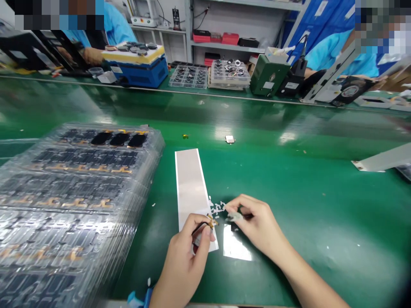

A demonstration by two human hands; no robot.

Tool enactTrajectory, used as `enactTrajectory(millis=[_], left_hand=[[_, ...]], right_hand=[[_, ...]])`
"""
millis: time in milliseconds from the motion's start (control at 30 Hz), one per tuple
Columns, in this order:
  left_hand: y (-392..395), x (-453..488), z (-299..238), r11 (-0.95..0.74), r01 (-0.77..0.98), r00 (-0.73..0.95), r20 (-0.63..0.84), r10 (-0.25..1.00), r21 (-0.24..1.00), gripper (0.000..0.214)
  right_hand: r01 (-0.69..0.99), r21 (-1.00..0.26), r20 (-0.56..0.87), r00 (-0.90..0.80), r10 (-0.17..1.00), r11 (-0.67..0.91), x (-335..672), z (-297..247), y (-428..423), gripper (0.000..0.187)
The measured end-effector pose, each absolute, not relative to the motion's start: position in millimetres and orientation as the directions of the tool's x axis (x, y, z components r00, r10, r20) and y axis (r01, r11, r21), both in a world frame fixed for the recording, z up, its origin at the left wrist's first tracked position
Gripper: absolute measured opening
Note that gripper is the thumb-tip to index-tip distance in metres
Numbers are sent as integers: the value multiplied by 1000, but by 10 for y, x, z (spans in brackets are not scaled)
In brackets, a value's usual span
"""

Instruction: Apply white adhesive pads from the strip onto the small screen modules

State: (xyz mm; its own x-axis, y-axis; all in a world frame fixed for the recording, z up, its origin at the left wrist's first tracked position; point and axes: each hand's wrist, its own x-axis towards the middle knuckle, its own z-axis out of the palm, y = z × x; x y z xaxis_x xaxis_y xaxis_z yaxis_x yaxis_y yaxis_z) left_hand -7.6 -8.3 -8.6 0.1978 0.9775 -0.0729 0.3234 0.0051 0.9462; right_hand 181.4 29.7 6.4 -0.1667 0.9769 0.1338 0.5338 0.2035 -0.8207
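At far left, a stack of clear plastic trays (73, 201) sits on the green workbench (282, 128), with rows of dark panels and orange flex tails inside; 3 black panels (118, 139) show in the far row. Beyond the stack, a co-worker's hand (91, 55) rests near a blue-and-yellow machine (136, 64). Right of the trays, the left hand (183, 261) is clenched, pinching a slim black part (201, 228) with an orange flex tail over the lower end of a long white backing strip (189, 188). White scraps (216, 208) lie between the 2 hands. The right hand (257, 226) is curled, its fingers (247, 205) grasping a small whitish film piece (235, 216) just beside the orange tail. Below that lies a clear film sheet (236, 244). Farther back stands a green machine (268, 75).
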Motion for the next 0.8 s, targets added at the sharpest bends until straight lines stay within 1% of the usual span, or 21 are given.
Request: enactTrajectory(millis=[133,267,333,433,500,567,667,800], left_hand=[[-102,-62,-95,51,248,202,-103,974,968,11],[-117,-37,-57,126,123,191,-148,970,984,13],[-123,-35,-35,159,45,216,-165,962,986,16],[-125,-47,-26,169,-20,287,-157,945,985,20],[-123,-55,-36,159,-11,308,-148,940,987,20],[-120,-56,-51,141,18,302,-140,943,990,17],[-118,-47,-70,117,56,277,-128,952,991,15],[-124,-47,-86,123,74,288,-139,947,990,16]], right_hand=[[516,-855,-1,-102,995,52,1858,-6,351,13],[436,-899,-65,-68,996,-29,1829,17,337,11],[343,-938,-97,-99,990,-58,1801,57,320,13],[180,-970,-205,-258,944,-161,1752,99,284,26],[101,-962,-274,-365,890,-254,1724,98,261,32],[60,-952,-299,-410,862,-301,1708,80,244,35],[54,-954,-291,-404,867,-295,1701,47,235,38],[43,-948,-304,-405,863,-314,1689,37,234,40]])
